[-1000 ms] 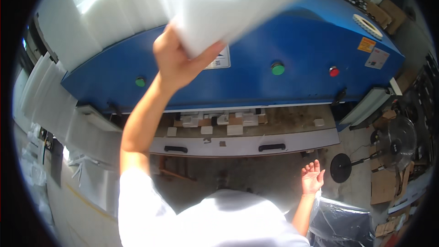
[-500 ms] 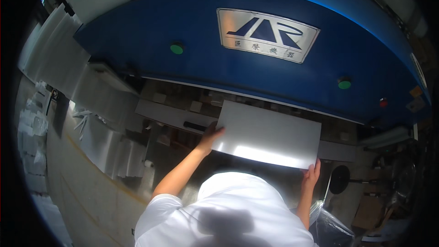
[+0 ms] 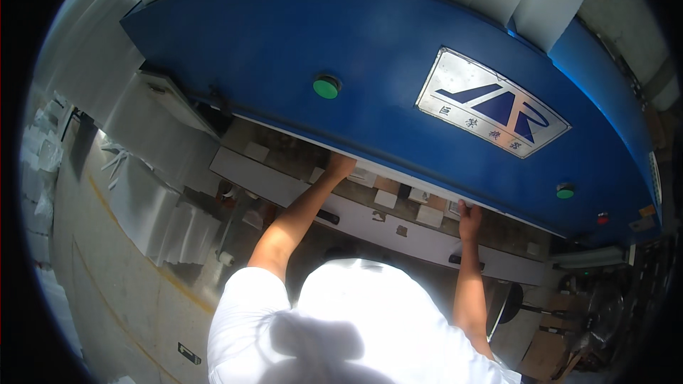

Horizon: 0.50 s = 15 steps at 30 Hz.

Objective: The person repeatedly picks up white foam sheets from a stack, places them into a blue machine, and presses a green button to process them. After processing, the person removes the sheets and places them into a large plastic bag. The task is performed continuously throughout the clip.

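Note:
Both my arms stretch forward to the low gap under the blue machine front (image 3: 284, 50). My left hand (image 3: 341, 165) is at the machine's lower edge, its fingertips hidden beneath. Farther right, my right hand (image 3: 469, 219) is raised to the same edge, fingers bent and partly hidden. Between them shows a narrow pale strip, the near edge of the white sheet (image 3: 405, 176); the rest of it is out of sight inside the machine. Both hands appear closed on the sheet's two ends. Small pale blocks (image 3: 385, 199) lie on the bed below it.
A long light-grey rail (image 3: 370, 222) with dark handles runs along the machine's near side. Green buttons (image 3: 326, 87) and a red button (image 3: 602, 218) sit on its front. White sheets (image 3: 171, 227) are stacked at left. Cardboard (image 3: 548, 345) and a round black seat (image 3: 506, 302) are at right.
The white sheet has moved forward from in front of the machine to under its lower edge, both hands going with it. The view has shifted, so the machine front looks larger.

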{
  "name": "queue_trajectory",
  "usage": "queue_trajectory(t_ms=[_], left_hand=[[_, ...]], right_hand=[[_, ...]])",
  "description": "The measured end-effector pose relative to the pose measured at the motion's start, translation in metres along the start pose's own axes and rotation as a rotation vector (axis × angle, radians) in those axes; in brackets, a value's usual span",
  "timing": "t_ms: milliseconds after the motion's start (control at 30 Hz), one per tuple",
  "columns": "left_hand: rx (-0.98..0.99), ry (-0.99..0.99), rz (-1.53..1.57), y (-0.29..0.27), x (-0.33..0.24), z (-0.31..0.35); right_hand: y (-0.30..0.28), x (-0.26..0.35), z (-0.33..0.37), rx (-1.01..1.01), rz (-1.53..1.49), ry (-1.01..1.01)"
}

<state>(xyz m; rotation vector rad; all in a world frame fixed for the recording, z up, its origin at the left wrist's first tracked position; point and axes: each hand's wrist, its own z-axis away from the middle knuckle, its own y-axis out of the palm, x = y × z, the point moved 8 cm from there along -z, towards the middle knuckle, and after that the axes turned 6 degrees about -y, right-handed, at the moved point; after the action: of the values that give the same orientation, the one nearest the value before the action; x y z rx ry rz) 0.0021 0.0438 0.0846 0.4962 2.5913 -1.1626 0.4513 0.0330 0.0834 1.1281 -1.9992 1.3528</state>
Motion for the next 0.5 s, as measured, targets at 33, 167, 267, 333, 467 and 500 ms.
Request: queue_trajectory(t_ms=[33,167,267,333,467,500], left_hand=[[-0.006,0.049,-0.052,0.006,-0.002,0.000],[0.062,0.097,-0.024,0.019,-0.004,-0.016],[0.089,0.087,0.004,0.018,-0.002,-0.019],[0.090,0.064,0.036,0.012,0.000,-0.021],[0.085,-0.285,0.318,-0.020,0.019,-0.014],[0.070,-0.526,0.505,-0.026,0.031,-0.004]], right_hand=[[0.001,-0.011,0.002,0.006,-0.016,0.023],[0.009,-0.051,-0.011,0.136,0.384,0.070],[0.009,-0.048,-0.027,0.159,0.416,0.072],[0.005,-0.045,-0.022,0.104,0.373,0.103],[-0.011,-0.049,-0.007,-0.046,0.241,0.138],[-0.016,-0.054,-0.010,-0.064,0.221,0.140]])
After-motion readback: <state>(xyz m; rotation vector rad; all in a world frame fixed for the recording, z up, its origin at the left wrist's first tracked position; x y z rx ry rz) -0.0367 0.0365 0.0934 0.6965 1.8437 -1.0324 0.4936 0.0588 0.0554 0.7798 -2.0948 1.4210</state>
